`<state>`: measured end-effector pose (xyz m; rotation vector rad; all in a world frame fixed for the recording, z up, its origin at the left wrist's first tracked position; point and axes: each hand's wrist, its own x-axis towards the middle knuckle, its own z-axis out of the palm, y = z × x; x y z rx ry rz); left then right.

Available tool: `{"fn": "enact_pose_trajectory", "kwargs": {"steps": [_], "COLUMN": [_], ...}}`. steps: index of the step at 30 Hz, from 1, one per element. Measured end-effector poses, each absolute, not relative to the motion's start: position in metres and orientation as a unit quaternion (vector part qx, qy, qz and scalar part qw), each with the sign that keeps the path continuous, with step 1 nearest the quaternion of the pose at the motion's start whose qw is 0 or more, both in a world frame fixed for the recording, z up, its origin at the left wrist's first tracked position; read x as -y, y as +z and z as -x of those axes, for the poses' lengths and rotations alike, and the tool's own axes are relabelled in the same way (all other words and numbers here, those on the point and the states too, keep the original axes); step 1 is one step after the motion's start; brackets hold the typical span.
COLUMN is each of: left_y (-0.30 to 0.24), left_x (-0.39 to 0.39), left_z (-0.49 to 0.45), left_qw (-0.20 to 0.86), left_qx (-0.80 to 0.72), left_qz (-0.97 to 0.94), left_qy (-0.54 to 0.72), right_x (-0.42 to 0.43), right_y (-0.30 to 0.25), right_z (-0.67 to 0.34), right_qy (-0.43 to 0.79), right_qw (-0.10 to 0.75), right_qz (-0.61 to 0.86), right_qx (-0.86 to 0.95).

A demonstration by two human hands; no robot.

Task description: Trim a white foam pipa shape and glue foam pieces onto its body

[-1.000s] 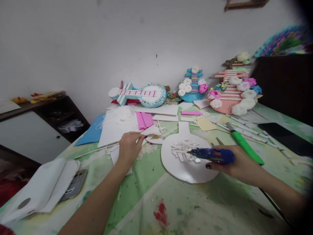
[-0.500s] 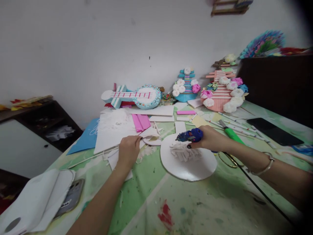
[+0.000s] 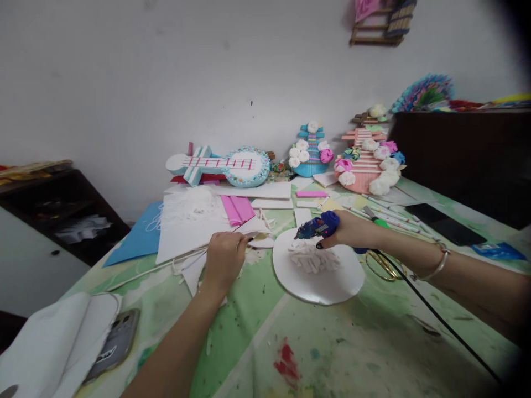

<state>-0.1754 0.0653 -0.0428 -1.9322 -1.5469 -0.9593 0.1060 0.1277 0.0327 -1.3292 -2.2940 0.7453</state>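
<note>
The board (image 3: 315,293) lies flat on the table (image 3: 244,342), its neck (image 3: 302,216) pointing away from the person, which leaves its round face open to both arms. A heap of white strips (image 3: 315,260) sits at the middle of the board, probably gathered there to be close to the gun's nozzle.

The right hand (image 3: 350,228) is wrapped around the glue gun (image 3: 319,224), above the far part of the board, with the nozzle aimed leftward over the strips; whether the tip touches one cannot be told. The cord (image 3: 456,333) trails to the right of the board, which seems to keep it off the strips.

The left hand (image 3: 224,260) is left of the board, thumb and fingers drawn together beside a white scrap (image 3: 262,243); I cannot tell whether they pinch anything.

Right of the board, scissors (image 3: 389,277) lie partly under the right forearm. Well beyond the board, a guitar (image 3: 249,166) and a blue lute (image 3: 309,166) stand back, apparently out of the work's way.
</note>
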Motion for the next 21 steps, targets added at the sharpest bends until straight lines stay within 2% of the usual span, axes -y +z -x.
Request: {"fn": "enact_pose_trajectory", "kwargs": {"steps": [3,7,21], "left_y": [-0.0434,-0.046,-0.0442], "left_x": [-0.0667,-0.0674,-0.0648], "left_z": [0.1766,0.1775,0.1704], "left_qw": [0.234,0.194,0.204], "left_qx": [0.566,0.565,0.568], "left_qz": [0.705,0.716,0.721], "left_qy": [-0.358,-0.361,-0.341], "right_x": [-0.1299,-0.1279,-0.1251], "right_y": [0.033,0.0339,0.0369], "right_z": [-0.109,-0.1121,-0.1075], "right_qy": [0.329,0.369,0.338], "right_qw": [0.132,0.136,0.075], "right_qz": [0.469,0.459,0.512], "right_qx": [0.809,0.796,0.787]}}
